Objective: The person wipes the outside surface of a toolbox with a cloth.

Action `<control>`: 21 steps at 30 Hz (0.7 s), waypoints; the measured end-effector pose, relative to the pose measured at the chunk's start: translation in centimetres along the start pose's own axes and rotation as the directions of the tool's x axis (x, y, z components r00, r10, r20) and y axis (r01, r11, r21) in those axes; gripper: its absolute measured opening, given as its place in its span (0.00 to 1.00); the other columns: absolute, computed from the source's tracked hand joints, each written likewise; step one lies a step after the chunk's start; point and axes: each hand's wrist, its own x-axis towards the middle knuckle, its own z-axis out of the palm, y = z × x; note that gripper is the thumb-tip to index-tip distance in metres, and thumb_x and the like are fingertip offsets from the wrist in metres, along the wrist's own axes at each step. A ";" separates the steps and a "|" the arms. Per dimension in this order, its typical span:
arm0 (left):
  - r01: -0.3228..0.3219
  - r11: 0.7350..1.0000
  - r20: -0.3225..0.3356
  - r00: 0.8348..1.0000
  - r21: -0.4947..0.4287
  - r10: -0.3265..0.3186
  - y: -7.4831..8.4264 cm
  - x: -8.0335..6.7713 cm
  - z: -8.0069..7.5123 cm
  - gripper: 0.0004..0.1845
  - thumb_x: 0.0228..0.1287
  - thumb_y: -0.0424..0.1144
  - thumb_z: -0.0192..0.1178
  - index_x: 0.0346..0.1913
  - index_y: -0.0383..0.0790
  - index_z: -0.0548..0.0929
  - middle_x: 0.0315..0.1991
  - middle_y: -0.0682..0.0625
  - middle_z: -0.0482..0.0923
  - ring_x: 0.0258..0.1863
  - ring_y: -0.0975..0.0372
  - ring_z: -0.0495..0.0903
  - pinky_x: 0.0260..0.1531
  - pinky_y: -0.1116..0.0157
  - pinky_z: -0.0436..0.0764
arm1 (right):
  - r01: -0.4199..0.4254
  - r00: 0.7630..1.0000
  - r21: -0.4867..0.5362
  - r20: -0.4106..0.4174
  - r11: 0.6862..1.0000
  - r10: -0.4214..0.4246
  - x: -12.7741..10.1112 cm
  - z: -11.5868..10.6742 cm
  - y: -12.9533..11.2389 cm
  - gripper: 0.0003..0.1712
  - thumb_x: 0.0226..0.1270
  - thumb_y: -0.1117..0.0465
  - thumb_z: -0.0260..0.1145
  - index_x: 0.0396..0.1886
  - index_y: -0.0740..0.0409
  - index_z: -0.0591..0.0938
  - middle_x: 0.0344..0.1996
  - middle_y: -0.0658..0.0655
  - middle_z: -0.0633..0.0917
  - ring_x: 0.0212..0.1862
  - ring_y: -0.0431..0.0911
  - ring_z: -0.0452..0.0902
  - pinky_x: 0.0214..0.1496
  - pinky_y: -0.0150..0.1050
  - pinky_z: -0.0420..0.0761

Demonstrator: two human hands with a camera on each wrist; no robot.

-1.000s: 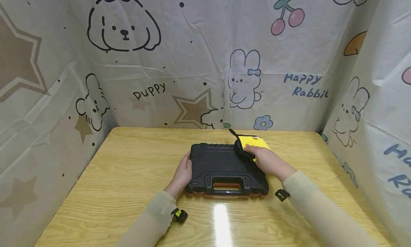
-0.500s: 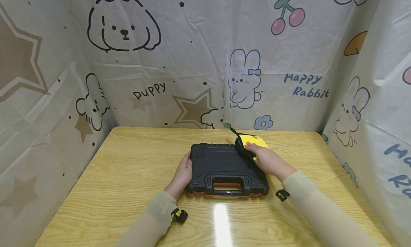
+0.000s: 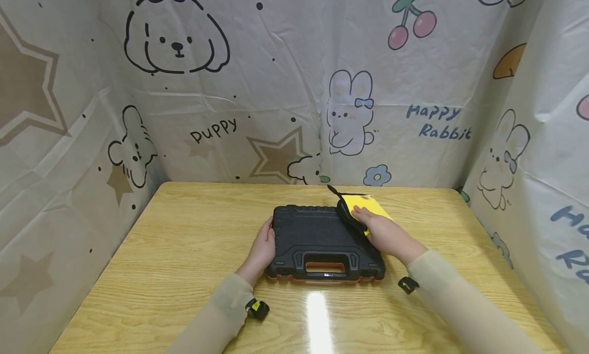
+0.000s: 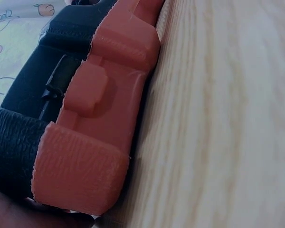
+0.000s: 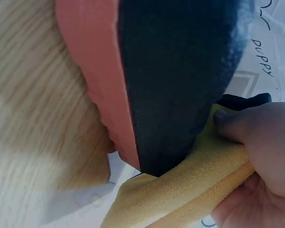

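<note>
A black tool case (image 3: pixel 322 231) with an orange underside lies flat in the middle of the wooden table (image 3: pixel 184 241), handle toward me. My left hand (image 3: pixel 264 241) grips the case's left edge. The left wrist view shows the orange base (image 4: pixel 99 118) and black lid (image 4: pixel 33 95) close up. My right hand (image 3: pixel 368 222) holds a yellow cloth (image 3: pixel 368 204) with a black trim against the case's back right corner. In the right wrist view my fingers (image 5: pixel 256 128) are curled round the yellow cloth (image 5: pixel 180 194) beside the case (image 5: pixel 180 71).
Cartoon-printed sheets (image 3: pixel 276 88) wall the table at the back and on both sides. Bare wood (image 3: pixel 193 205) lies around the case. A bright glare spot (image 3: pixel 317 313) sits on the table near me.
My right hand and the cloth have shifted only slightly at the case's back right corner. The left hand and the case have stayed put.
</note>
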 end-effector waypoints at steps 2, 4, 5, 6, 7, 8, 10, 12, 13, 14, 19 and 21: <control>0.001 1.000 -0.003 1.000 -0.001 -0.001 0.0 0.0 0.0 0.28 0.85 0.36 0.33 0.82 0.34 0.52 0.81 0.33 0.51 0.81 0.40 0.50 0.80 0.42 0.53 | 0.003 1.000 -0.006 0.001 1.000 -0.003 -0.2 0.0 -0.1 0.37 0.65 0.79 0.61 0.75 0.66 0.70 0.77 0.68 0.67 0.77 0.63 0.63 0.76 0.59 0.68; 0.000 1.000 -0.006 1.000 -0.005 0.000 0.1 -0.1 0.0 0.28 0.85 0.36 0.33 0.82 0.34 0.52 0.81 0.33 0.51 0.81 0.40 0.50 0.80 0.42 0.53 | 0.022 1.000 -0.015 -0.010 1.000 -0.022 -0.6 0.1 -0.2 0.36 0.64 0.80 0.60 0.74 0.67 0.71 0.76 0.68 0.68 0.77 0.63 0.64 0.75 0.59 0.69; 0.001 1.000 -0.008 1.000 -0.007 -0.001 0.1 -0.1 0.0 0.28 0.85 0.36 0.33 0.82 0.34 0.53 0.81 0.33 0.51 0.81 0.40 0.50 0.80 0.42 0.52 | 0.029 0.999 -0.017 -0.014 0.999 -0.029 -0.8 0.1 -0.3 0.36 0.64 0.80 0.60 0.74 0.68 0.71 0.76 0.68 0.68 0.76 0.63 0.64 0.75 0.59 0.69; 0.003 1.000 -0.007 1.000 -0.008 -0.003 0.1 -0.1 0.0 0.28 0.85 0.36 0.33 0.82 0.34 0.52 0.81 0.33 0.51 0.81 0.41 0.49 0.80 0.43 0.52 | 0.038 0.999 -0.022 -0.020 0.999 -0.038 -1.0 0.2 -0.3 0.36 0.64 0.80 0.59 0.74 0.68 0.71 0.75 0.69 0.69 0.76 0.63 0.65 0.75 0.58 0.70; 0.004 1.000 -0.007 1.000 -0.011 -0.004 0.1 -0.1 0.0 0.28 0.85 0.36 0.33 0.82 0.34 0.52 0.81 0.33 0.51 0.81 0.41 0.49 0.80 0.42 0.52 | 0.047 0.999 -0.023 -0.026 0.999 -0.047 -1.3 0.2 -0.4 0.36 0.63 0.80 0.58 0.73 0.68 0.71 0.75 0.69 0.69 0.76 0.64 0.65 0.74 0.58 0.71; 0.004 1.000 -0.008 1.000 -0.012 -0.004 0.1 -0.1 0.0 0.28 0.85 0.36 0.33 0.82 0.34 0.52 0.81 0.33 0.51 0.81 0.41 0.49 0.80 0.43 0.52 | 0.060 0.998 -0.026 -0.035 0.998 -0.061 -1.6 0.3 -0.5 0.36 0.63 0.81 0.58 0.73 0.69 0.72 0.75 0.70 0.70 0.75 0.64 0.66 0.73 0.58 0.71; 0.004 1.000 -0.007 1.000 -0.015 -0.004 0.1 -0.1 0.0 0.28 0.85 0.36 0.33 0.82 0.34 0.52 0.81 0.33 0.51 0.81 0.41 0.49 0.80 0.43 0.52 | 0.072 0.996 -0.030 -0.043 0.997 -0.073 -2.1 0.3 -0.7 0.35 0.62 0.81 0.57 0.72 0.69 0.72 0.74 0.70 0.70 0.75 0.64 0.67 0.72 0.58 0.73; 0.005 1.000 -0.006 1.000 -0.015 -0.005 0.1 -0.1 0.1 0.28 0.85 0.36 0.33 0.82 0.34 0.52 0.81 0.33 0.51 0.81 0.41 0.49 0.80 0.42 0.52 | 0.084 0.995 -0.033 -0.050 0.996 -0.085 -2.6 0.4 -0.9 0.35 0.61 0.82 0.57 0.71 0.70 0.73 0.73 0.70 0.71 0.74 0.64 0.68 0.71 0.58 0.74; 0.004 1.000 -0.007 1.000 -0.015 -0.004 0.1 -0.1 0.1 0.28 0.85 0.36 0.33 0.82 0.33 0.52 0.81 0.33 0.51 0.81 0.40 0.49 0.80 0.42 0.52 | 0.089 0.994 -0.034 -0.052 0.995 -0.091 -2.9 0.4 -1.1 0.35 0.61 0.82 0.57 0.71 0.70 0.73 0.73 0.70 0.72 0.74 0.64 0.69 0.71 0.58 0.74; 0.004 1.000 -0.006 1.000 -0.015 -0.004 0.1 -0.1 0.1 0.28 0.85 0.36 0.33 0.82 0.33 0.52 0.81 0.33 0.51 0.81 0.40 0.50 0.80 0.42 0.52 | 0.095 0.994 -0.038 -0.053 0.995 -0.097 -3.2 0.5 -1.1 0.35 0.61 0.82 0.58 0.71 0.70 0.74 0.72 0.70 0.72 0.73 0.64 0.69 0.70 0.58 0.75; 0.003 1.000 -0.007 1.000 -0.014 -0.003 0.1 -0.1 0.1 0.28 0.85 0.36 0.33 0.82 0.33 0.52 0.81 0.33 0.51 0.81 0.40 0.49 0.80 0.42 0.52 | 0.118 0.991 -0.051 -0.052 0.992 -0.121 -4.7 0.6 -1.7 0.36 0.59 0.83 0.60 0.70 0.70 0.74 0.72 0.69 0.74 0.72 0.63 0.71 0.66 0.55 0.79; 0.003 1.000 -0.010 1.000 -0.014 -0.003 0.2 -0.1 0.1 0.28 0.85 0.36 0.33 0.82 0.34 0.52 0.81 0.33 0.51 0.81 0.40 0.49 0.80 0.42 0.52 | 0.133 0.989 -0.059 -0.055 0.989 -0.136 -5.3 0.5 -2.0 0.37 0.57 0.83 0.62 0.70 0.69 0.74 0.71 0.69 0.74 0.71 0.63 0.72 0.60 0.52 0.83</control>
